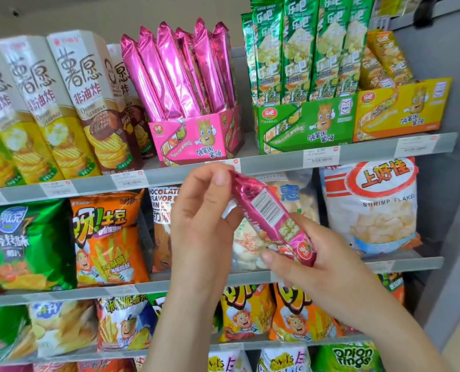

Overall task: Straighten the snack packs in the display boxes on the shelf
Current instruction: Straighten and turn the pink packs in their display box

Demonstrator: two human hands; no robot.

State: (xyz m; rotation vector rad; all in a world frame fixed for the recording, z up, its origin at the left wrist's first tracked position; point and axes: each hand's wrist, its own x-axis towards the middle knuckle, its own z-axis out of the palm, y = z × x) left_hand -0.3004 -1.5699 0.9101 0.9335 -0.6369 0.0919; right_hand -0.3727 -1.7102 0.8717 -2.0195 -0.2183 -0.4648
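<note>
Held: pink pack (271,218), left hand (204,216) pinching top, right hand (317,267) gripping bottom.
Pink box (196,140): packs (175,73) leaning, undone.
Yellow box (400,108): partly hidden, maybe leaning.

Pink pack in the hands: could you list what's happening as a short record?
held item: pink pack, barcode side facing the camera, tilted
left hand: pinches its upper end
right hand: grips its lower end
matching box: pink display box on the shelf above, packs leaning left
neighbours: green display box, yellow display box
</note>
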